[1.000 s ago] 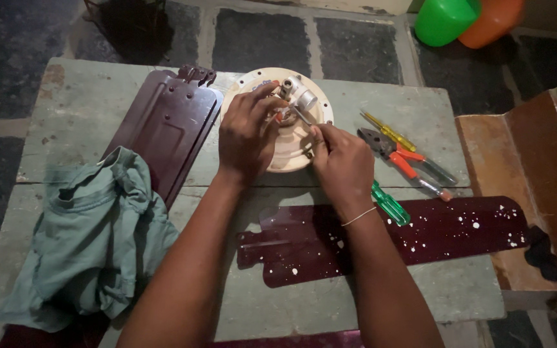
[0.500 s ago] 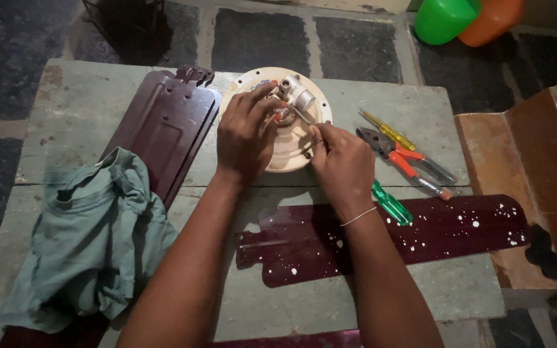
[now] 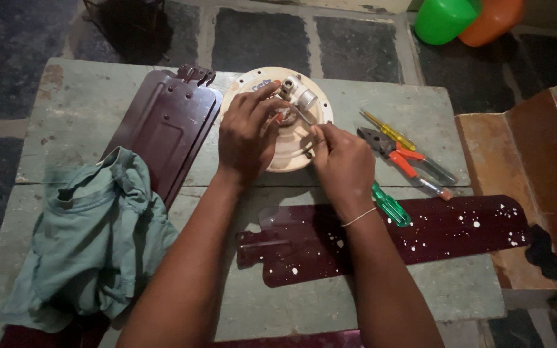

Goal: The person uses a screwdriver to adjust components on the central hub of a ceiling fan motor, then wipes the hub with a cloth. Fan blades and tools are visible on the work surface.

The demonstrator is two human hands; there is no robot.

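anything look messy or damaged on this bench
Yes. The dark red fan blade nearest the person is spattered with white specks, like dried paint. A green cloth lies crumpled at the table's left edge. Both hands, left hand and right hand, rest on the cream round motor housing.

A worn grey-green table stood on a dark stone-tiled floor, with brown wooden furniture at the frame's right.

Fan blade left, pliers right; front table bare.
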